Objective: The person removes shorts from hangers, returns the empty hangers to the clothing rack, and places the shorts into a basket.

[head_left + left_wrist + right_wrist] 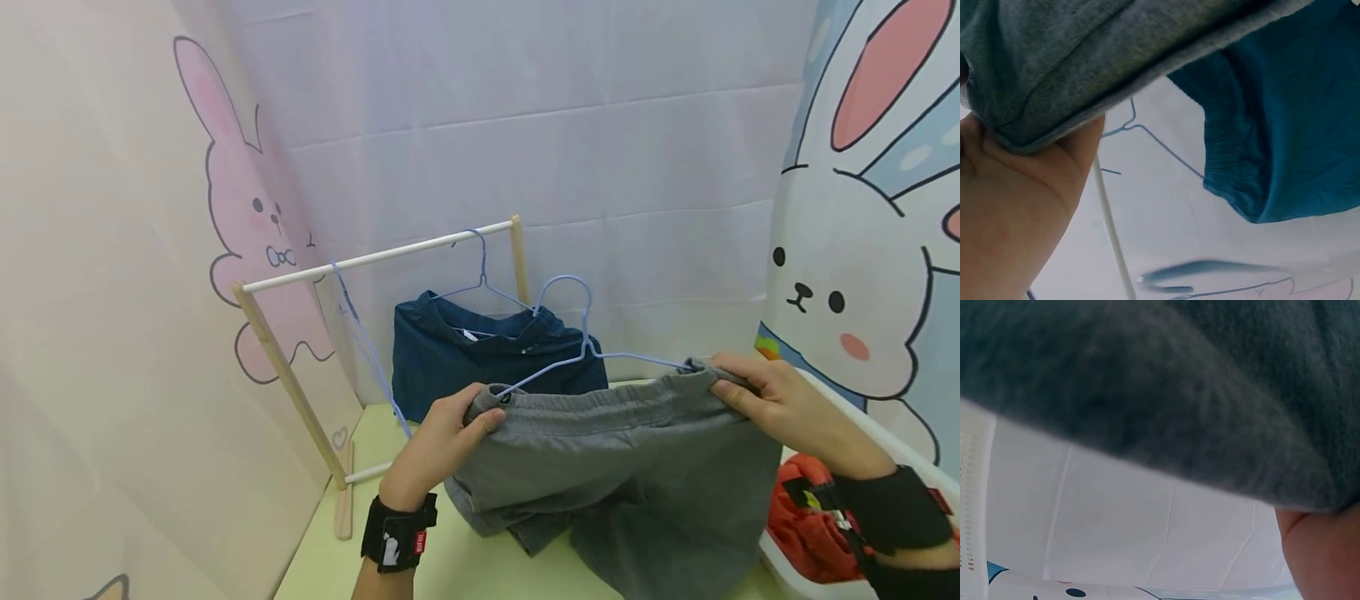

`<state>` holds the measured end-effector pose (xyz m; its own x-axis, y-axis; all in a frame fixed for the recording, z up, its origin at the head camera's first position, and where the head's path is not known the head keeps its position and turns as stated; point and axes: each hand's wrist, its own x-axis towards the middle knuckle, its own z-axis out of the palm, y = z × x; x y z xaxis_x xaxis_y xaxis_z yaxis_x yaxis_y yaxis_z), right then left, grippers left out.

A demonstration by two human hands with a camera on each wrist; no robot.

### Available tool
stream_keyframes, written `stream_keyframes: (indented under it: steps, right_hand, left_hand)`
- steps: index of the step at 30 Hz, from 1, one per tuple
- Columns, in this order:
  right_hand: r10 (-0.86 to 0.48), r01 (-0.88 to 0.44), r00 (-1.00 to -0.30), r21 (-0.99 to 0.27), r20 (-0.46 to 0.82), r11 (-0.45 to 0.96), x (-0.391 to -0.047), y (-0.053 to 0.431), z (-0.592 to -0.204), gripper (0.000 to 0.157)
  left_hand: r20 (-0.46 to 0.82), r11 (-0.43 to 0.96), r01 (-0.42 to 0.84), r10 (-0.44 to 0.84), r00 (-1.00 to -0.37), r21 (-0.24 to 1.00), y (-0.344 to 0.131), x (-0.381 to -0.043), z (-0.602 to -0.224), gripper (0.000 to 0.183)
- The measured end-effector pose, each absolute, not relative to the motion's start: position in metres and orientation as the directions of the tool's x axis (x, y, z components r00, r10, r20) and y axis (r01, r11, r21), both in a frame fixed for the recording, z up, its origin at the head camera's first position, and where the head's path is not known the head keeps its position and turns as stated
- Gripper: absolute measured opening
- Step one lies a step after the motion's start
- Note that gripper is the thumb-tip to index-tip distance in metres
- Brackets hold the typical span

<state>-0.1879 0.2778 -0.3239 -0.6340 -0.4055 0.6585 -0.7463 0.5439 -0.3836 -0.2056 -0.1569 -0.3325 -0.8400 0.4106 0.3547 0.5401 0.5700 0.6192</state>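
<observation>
Grey shorts (637, 458) hang between both hands, their elastic waistband stretched sideways. A light blue hanger (587, 346) sits inside the waistband, its hook pointing up. My left hand (438, 442) pinches the waistband's left end, thumb in front, close to one tip of the hanger. At the other end my right hand (787, 408) grips the waistband beside the hanger's right tip. In the left wrist view the grey cloth (1085, 69) covers the left fingertips. Grey cloth (1147, 394) fills most of the right wrist view and hides the right fingers.
Behind the shorts stands a small rack with a white bar (382, 254) and wooden posts. Dark blue shorts (480, 358) hang there on a hanger, beside a bare blue hanger (367, 342). At right, a white basket (776, 554) holds red clothing (806, 525). Curtains surround the green table (367, 508).
</observation>
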Motion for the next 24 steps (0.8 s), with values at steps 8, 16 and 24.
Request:
stream_keyframes:
  steps: [8,16,24]
  right_hand:
    - [-0.335,-0.669,-0.700,-0.416,0.630,0.616,-0.191,0.269,-0.333,0.030]
    - [-0.281,-0.711,-0.673,-0.493,0.685,0.501,-0.194,0.255,-0.339,0.035]
    - [-0.290,-0.729,-0.656,-0.485,0.696,0.483,-0.195,0.241,-0.341,0.036]
  left_hand:
    - [0.361,0.570,0.549,0.417,-0.834,0.612,-0.163,-0.202,-0.345,0.032]
    - [0.340,0.571,0.558,0.448,-0.826,0.602,-0.160,-0.199,-0.342,0.032]
    - [0.389,0.594,0.601,0.459,-0.799,0.535,-0.146,-0.202,-0.335,0.035]
